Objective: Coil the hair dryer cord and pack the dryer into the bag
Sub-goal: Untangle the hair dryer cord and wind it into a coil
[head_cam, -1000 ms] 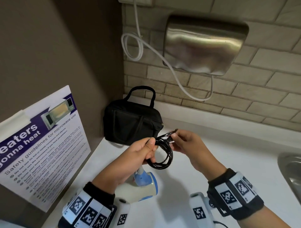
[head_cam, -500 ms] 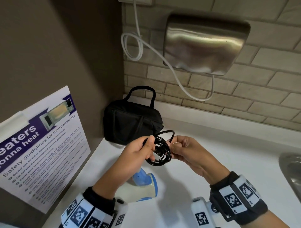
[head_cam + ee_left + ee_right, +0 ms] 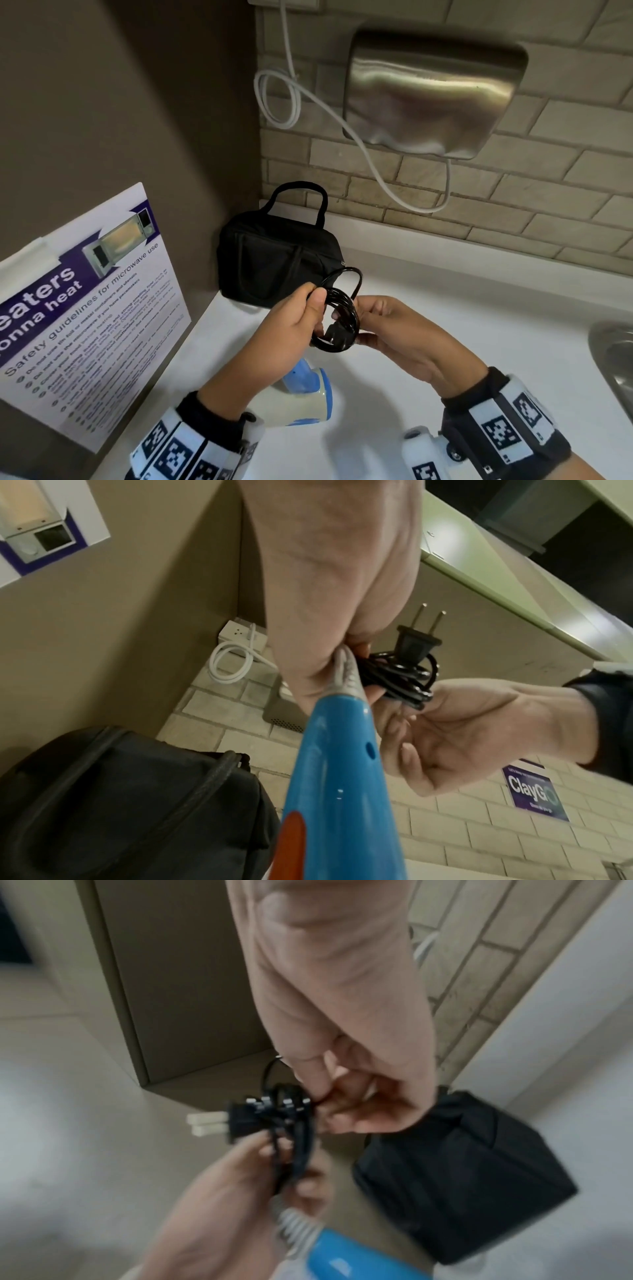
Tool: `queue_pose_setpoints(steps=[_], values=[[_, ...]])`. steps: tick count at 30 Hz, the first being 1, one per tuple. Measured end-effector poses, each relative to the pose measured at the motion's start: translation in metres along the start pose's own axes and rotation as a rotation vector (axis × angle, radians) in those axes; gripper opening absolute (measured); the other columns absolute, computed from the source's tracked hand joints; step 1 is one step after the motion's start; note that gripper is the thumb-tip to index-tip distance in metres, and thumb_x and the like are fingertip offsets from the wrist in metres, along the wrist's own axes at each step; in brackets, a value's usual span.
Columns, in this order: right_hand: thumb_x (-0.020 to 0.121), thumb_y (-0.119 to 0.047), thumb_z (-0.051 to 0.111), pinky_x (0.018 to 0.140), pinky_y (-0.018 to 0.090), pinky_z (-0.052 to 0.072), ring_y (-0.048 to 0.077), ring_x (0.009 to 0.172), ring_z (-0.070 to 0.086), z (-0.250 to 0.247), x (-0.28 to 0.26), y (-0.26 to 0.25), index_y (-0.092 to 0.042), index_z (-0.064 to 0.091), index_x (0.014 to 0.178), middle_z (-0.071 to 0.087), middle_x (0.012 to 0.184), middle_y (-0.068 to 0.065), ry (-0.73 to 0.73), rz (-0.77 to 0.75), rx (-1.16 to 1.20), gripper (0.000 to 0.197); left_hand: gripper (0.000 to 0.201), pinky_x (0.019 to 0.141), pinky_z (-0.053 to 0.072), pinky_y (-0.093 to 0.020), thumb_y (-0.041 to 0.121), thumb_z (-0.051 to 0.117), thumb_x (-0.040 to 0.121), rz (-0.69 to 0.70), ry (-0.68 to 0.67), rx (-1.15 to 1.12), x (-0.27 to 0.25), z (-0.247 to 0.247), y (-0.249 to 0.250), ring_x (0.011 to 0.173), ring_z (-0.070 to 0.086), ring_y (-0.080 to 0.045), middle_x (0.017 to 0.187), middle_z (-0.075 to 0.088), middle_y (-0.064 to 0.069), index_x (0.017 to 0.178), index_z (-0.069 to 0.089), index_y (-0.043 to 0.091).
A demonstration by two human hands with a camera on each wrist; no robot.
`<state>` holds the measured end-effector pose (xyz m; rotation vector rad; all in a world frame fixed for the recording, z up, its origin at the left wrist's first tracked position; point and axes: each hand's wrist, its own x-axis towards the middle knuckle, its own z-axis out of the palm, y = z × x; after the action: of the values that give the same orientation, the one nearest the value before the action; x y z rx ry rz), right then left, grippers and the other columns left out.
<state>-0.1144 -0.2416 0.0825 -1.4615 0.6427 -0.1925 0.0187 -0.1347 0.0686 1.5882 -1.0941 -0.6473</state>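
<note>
The black cord (image 3: 337, 317) is gathered into a small bundle of loops held above the white table (image 3: 445, 308), its plug (image 3: 416, 642) sticking out of the loops with both prongs bare. The left hand (image 3: 291, 329) pinches one side of the coil between thumb and curled fingers (image 3: 317, 301), apparently so the loops cannot spring apart. The right hand (image 3: 394, 329) has its fingers curled on the opposite side, seemingly tucking the last stretch of cord around the bundle. The blue and white dryer (image 3: 301, 394) hangs just below the left hand by its cord end, over the table. The black bag (image 3: 274, 263) stands near, in the corner by the wall, ready to receive it; whether it is open cannot be told. Compared with a second ago, the plug end has been brought down from above the coil into it, and one loose loop now arcs above the bundle.
</note>
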Motion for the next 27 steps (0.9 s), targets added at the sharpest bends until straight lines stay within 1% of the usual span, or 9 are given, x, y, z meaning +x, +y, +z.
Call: queue_pose_setpoints(steps=[3,6,8,10,12,14,17,21,27], values=[[0.096,-0.048,0.038,0.077,0.030,0.048,0.018,0.088,0.058,0.010,-0.007,-0.003,-0.022,0.074,0.075,0.070,0.088,-0.002,0.036,0.144,0.158,0.049,0.034,0.055,0.038,-0.008,0.036,0.033,0.097,-0.009,0.045,0.039,0.002,0.001,-0.003,0.055,0.043,-0.001,0.064,0.048,0.003,0.070,0.043,0.017],[0.086,-0.068,0.033,0.083,0.046,0.055,0.031,0.093,0.062,0.018,-0.015,-0.009,-0.014,0.069,0.084,0.063,0.100,0.013,-0.037,0.310,0.378,0.064,0.034,0.054,0.038,-0.012,0.036,0.032,0.097,0.007,0.079,0.066,0.001,0.001,-0.003,0.058,0.042,-0.007,0.066,0.047,-0.002,0.075,0.044,0.013],[0.082,-0.061,0.049,0.082,0.048,0.057,0.034,0.096,0.068,0.024,-0.023,-0.014,-0.012,0.059,0.101,0.061,0.106,0.018,-0.147,0.342,0.424,0.052,0.035,0.057,0.038,-0.018,0.036,0.031,0.097,0.040,0.091,0.085,-0.001,0.003,-0.001,0.059,0.042,-0.010,0.066,0.046,-0.003,0.081,0.045,0.008],[0.085,-0.038,0.061,0.080,0.042,0.059,0.031,0.085,0.071,0.026,-0.029,-0.017,-0.015,0.051,0.109,0.066,0.103,0.019,-0.208,0.314,0.359,0.035,0.035,0.060,0.038,-0.023,0.036,0.031,0.097,0.073,0.098,0.093,-0.003,0.005,0.000,0.059,0.040,-0.011,0.064,0.044,-0.001,0.081,0.044,0.007],[0.093,-0.019,0.057,0.072,0.036,0.060,0.024,0.070,0.071,0.026,-0.033,-0.019,-0.017,0.045,0.108,0.070,0.091,0.020,-0.176,0.283,0.275,0.019,0.032,0.059,0.036,-0.024,0.033,0.032,0.098,0.091,0.122,0.124,-0.004,0.007,0.001,0.059,0.039,-0.011,0.064,0.042,0.003,0.079,0.042,0.009],[0.098,-0.013,0.048,0.061,0.028,0.056,0.017,0.058,0.066,0.027,-0.036,-0.019,-0.019,0.038,0.123,0.072,0.081,0.012,-0.084,0.235,0.091,0.027,0.030,0.058,0.035,-0.022,0.032,0.033,0.097,0.098,0.164,0.153,-0.003,0.007,-0.001,0.061,0.040,-0.012,0.065,0.042,0.003,0.082,0.043,0.009],[0.100,-0.022,0.041,0.057,0.019,0.048,0.007,0.050,0.055,0.028,-0.045,-0.018,-0.027,0.029,0.140,0.066,0.069,-0.005,0.079,0.096,-0.428,0.042,0.030,0.061,0.036,-0.024,0.031,0.036,0.096,0.080,0.216,0.171,0.001,0.003,-0.004,0.065,0.043,-0.015,0.070,0.046,-0.002,0.086,0.046,0.005],[0.099,-0.028,0.037,0.057,0.018,0.038,0.007,0.052,0.047,0.031,-0.066,-0.031,-0.034,0.044,0.136,0.052,0.063,-0.006,0.169,-0.127,-0.799,0.039,0.029,0.066,0.039,-0.030,0.030,0.039,0.096,0.032,0.209,0.215,0.004,0.003,-0.006,0.073,0.048,-0.022,0.074,0.049,-0.005,0.092,0.048,0.003],[0.097,-0.024,0.046,0.050,0.020,0.029,0.006,0.048,0.034,0.021,-0.088,-0.066,-0.038,0.059,0.116,0.041,0.053,-0.005,0.230,-0.348,-0.674,0.027,0.027,0.053,0.038,-0.012,0.031,0.039,0.097,0.033,0.105,0.192,0.003,0.003,-0.005,0.062,0.045,-0.009,0.071,0.052,-0.003,0.093,0.051,0.007]])
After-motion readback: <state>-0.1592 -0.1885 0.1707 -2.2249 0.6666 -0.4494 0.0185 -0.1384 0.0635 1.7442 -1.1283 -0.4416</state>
